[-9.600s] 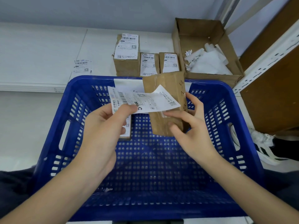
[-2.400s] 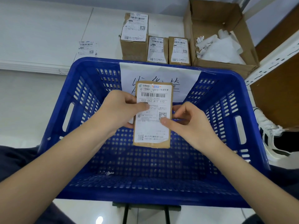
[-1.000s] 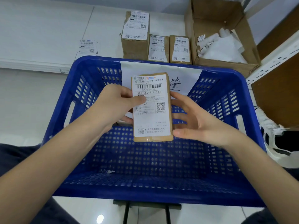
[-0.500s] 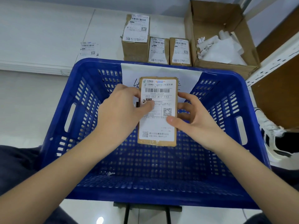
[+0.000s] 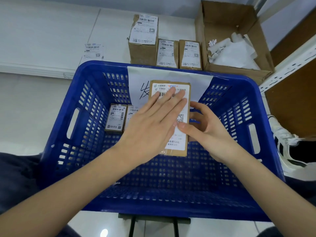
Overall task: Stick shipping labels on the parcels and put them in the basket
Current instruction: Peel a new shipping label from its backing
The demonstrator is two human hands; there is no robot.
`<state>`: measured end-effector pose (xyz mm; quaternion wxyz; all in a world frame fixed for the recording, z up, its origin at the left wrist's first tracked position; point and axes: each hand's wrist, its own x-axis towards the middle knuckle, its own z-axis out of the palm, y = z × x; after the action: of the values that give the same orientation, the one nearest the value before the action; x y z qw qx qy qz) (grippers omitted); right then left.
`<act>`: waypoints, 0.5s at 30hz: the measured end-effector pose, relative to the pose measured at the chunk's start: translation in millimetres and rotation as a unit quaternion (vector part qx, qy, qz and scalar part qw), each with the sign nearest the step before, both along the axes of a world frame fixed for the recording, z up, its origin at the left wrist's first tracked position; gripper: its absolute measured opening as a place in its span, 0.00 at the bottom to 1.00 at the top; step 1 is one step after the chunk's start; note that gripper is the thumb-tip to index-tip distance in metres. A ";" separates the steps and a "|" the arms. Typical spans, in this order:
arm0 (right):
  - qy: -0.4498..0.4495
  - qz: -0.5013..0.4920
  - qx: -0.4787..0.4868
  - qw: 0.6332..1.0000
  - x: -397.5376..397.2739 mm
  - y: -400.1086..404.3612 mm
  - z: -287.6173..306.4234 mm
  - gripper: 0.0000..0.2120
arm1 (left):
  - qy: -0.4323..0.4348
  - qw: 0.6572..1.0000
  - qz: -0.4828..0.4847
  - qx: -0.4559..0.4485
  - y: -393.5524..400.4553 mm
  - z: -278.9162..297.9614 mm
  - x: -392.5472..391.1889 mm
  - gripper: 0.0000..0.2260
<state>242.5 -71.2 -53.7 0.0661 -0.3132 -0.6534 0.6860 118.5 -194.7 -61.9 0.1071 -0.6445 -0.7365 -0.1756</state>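
Left hand (image 5: pixel 152 127) flat on the parcel (image 5: pixel 177 152), right hand (image 5: pixel 207 132) gripping its edge

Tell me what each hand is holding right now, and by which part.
The right hand grips the labelled parcel by its right edge, thumb on the label. The left hand holds nothing; its flat fingers press the label.

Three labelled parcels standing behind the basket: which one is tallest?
The leftmost parcel. Its top rises well above the middle parcel and the right parcel, which stand side by side at about equal height next to the open cardboard box.
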 end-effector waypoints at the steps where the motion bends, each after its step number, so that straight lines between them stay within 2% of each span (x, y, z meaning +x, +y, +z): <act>1: 0.004 0.000 0.001 1.000 1.2 0.7 0.6 0.34 | -0.019 1.000 0.009 -0.012 -1.0 0.7 -1.1 0.22; 5: 0.003 0.013 0.029 0.999 0.0 0.7 3.1 0.35 | -0.053 0.997 0.056 -0.018 -1.9 2.8 -5.1 0.28; 10: 0.001 0.020 0.013 1.000 1.1 -1.0 1.4 0.37 | -0.148 0.978 0.130 -0.074 -2.6 5.1 -18.9 0.43; 15: 0.001 0.012 0.012 1.000 2.0 -0.2 2.9 0.36 | -0.058 0.991 0.097 -0.066 -2.6 7.4 -20.7 0.39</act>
<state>244.5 -71.4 -50.9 0.0626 -0.3034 -0.6655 0.6791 97.8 -197.3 -54.5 0.0378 -0.5642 -0.8106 -0.1524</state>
